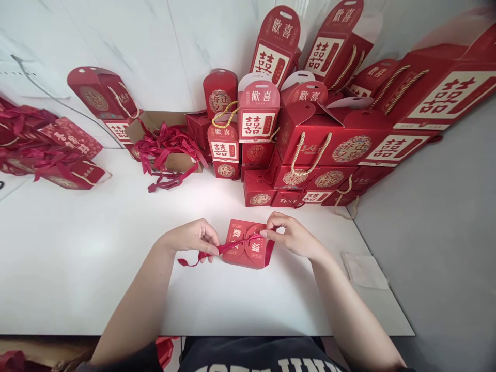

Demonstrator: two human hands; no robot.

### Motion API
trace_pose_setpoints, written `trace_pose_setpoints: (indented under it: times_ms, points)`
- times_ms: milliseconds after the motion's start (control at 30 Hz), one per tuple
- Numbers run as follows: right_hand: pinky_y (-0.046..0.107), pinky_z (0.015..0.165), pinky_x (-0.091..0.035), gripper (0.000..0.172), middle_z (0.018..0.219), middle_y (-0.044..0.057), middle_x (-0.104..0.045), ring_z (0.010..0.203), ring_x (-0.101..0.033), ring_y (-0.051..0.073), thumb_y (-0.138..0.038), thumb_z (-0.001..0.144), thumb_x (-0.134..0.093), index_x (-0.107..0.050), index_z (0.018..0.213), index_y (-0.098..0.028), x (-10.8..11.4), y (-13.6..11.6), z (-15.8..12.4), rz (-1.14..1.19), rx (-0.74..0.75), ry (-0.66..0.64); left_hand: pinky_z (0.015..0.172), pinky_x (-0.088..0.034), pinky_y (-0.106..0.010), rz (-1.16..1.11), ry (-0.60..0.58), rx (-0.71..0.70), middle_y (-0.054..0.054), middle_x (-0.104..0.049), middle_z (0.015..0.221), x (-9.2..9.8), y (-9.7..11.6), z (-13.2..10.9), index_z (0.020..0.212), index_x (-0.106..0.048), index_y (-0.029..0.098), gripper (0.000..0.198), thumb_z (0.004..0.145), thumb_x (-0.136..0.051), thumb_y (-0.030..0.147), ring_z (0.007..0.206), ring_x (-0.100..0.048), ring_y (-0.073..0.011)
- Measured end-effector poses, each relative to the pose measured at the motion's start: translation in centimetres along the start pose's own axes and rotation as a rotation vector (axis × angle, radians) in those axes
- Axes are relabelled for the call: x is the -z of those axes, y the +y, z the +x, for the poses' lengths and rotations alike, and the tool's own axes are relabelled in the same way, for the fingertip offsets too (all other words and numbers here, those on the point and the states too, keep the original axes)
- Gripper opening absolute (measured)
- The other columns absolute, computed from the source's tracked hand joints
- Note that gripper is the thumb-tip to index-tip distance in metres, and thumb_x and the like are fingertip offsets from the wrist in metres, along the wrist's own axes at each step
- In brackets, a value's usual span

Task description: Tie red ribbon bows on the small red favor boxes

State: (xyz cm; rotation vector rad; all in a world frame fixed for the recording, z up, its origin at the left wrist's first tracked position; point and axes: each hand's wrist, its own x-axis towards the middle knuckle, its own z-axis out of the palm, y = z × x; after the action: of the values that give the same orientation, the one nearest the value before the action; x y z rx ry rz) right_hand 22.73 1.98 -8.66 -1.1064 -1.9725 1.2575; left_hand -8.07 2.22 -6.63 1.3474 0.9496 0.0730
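A small red gift box [248,250] with gold print sits on the white table [77,258] right in front of me. A red ribbon [228,248] lies across its top, and its loose tail trails off to the left on the table. My left hand [196,237] pinches the ribbon just left of the box. At the box's upper right corner, my right hand [292,236] pinches the ribbon's other end. Both hands are closed on the ribbon.
A pile of finished red gift boxes [310,150] with rope handles is stacked against the wall at the back right. An open cardboard box of red ribbons [166,144] stands at the back centre-left. More red boxes [58,155] lie far left. A white paper [364,269] sits near the table's right edge.
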Motion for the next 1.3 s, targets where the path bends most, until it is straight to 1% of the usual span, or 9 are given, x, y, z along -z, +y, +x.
trace_pose_setpoints:
  times_ms: [100, 233, 367, 533, 700, 900, 1100, 1200, 1300]
  points:
    - [0.027, 0.071, -0.037, 0.029, 0.077, -0.002, -0.050, 0.073, -0.048, 0.013, -0.039, 0.088, -0.062, -0.055, 0.069, -0.019, -0.2, 0.1, 0.0, 0.051, -0.013, -0.001, 0.056, -0.049, -0.025, 0.014, -0.051, -0.225, -0.005, -0.064, 0.071, 0.4, -0.2, 0.2, 0.066, -0.073, 0.016, 0.019, 0.068, -0.080, 0.033, 0.058, -0.056, -0.0116]
    - [0.027, 0.071, -0.037, 0.030, 0.077, -0.002, -0.052, 0.074, -0.048, 0.014, -0.042, 0.088, -0.062, -0.056, 0.070, -0.019, -0.5, 0.4, 0.1, 0.090, -0.015, -0.001, 0.075, -0.052, -0.032, -0.041, -0.001, -0.481, -0.009, -0.063, 0.091, 0.2, 0.2, 0.5, 0.057, -0.069, 0.016, 0.027, 0.064, -0.083, 0.037, 0.076, -0.058, -0.0166]
    - [0.026, 0.069, -0.035, 0.032, 0.074, -0.002, -0.052, 0.072, -0.047, 0.013, -0.045, 0.089, -0.060, -0.055, 0.072, -0.018, -0.6, 0.5, 0.2, 0.116, -0.022, -0.010, 0.081, -0.050, -0.034, 0.001, -0.034, -0.424, -0.010, -0.062, 0.097, 0.1, 0.9, -0.1, 0.069, -0.067, 0.015, 0.025, 0.074, -0.076, 0.038, 0.084, -0.059, -0.0188]
    - [0.025, 0.060, -0.030, 0.039, 0.065, -0.004, -0.045, 0.062, -0.040, 0.011, -0.051, 0.092, -0.052, -0.049, 0.071, -0.019, -0.4, 0.1, -0.1, 0.217, -0.086, -0.082, 0.062, -0.044, -0.026, 0.064, 0.001, -0.215, -0.004, -0.059, 0.073, -0.1, 1.2, -1.0, 0.080, -0.066, 0.013, 0.041, 0.083, -0.062, 0.053, 0.065, -0.053, -0.0138]
    - [0.025, 0.060, -0.029, 0.040, 0.066, -0.004, -0.042, 0.062, -0.037, 0.011, -0.051, 0.089, -0.057, -0.050, 0.069, -0.018, -0.3, 0.0, -0.2, 0.234, -0.081, -0.102, 0.062, -0.044, -0.024, 0.179, 0.038, -0.052, -0.002, -0.062, 0.070, -1.3, 1.2, -0.5, 0.077, -0.067, 0.014, 0.032, 0.076, -0.072, 0.046, 0.065, -0.056, -0.0140]
    - [0.025, 0.061, -0.031, 0.038, 0.066, -0.004, -0.043, 0.064, -0.038, 0.011, -0.048, 0.087, -0.061, -0.052, 0.067, -0.017, -0.4, 0.3, -0.5, 0.192, -0.070, -0.138, 0.071, -0.047, -0.023, 0.155, 0.012, -0.218, -0.004, -0.064, 0.081, -0.7, 0.4, -0.2, 0.071, -0.068, 0.015, 0.023, 0.077, -0.074, 0.037, 0.075, -0.060, -0.0140]
    - [0.025, 0.060, -0.030, 0.038, 0.065, -0.004, -0.042, 0.063, -0.037, 0.011, -0.048, 0.087, -0.061, -0.050, 0.067, -0.018, -0.5, 0.5, -0.5, 0.192, -0.077, -0.138, 0.061, -0.049, -0.024, 0.001, -0.177, -0.052, -0.003, -0.069, 0.062, 0.2, -0.5, -0.3, 0.076, -0.066, 0.015, 0.017, 0.081, -0.070, 0.032, 0.058, -0.064, -0.0143]
    - [0.025, 0.060, -0.030, 0.038, 0.065, -0.004, -0.042, 0.063, -0.037, 0.011, -0.048, 0.087, -0.061, -0.050, 0.067, -0.018, -0.5, 0.4, -0.4, 0.195, -0.073, -0.137, 0.058, -0.048, -0.023, 0.028, -0.172, -0.074, -0.005, -0.069, 0.062, 0.5, -0.7, -0.3, 0.081, -0.074, 0.015, 0.017, 0.081, -0.071, 0.031, 0.059, -0.064, -0.0143]
    - [0.025, 0.060, -0.030, 0.037, 0.065, -0.004, -0.041, 0.064, -0.036, 0.011, -0.048, 0.087, -0.061, -0.050, 0.068, -0.018, -0.6, 0.3, -0.4, 0.201, -0.066, -0.140, 0.062, -0.049, -0.025, 0.006, -0.062, -0.265, -0.006, -0.068, 0.071, 0.4, -0.6, 0.2, 0.077, -0.078, 0.017, 0.017, 0.076, -0.075, 0.033, 0.063, -0.061, -0.0134]
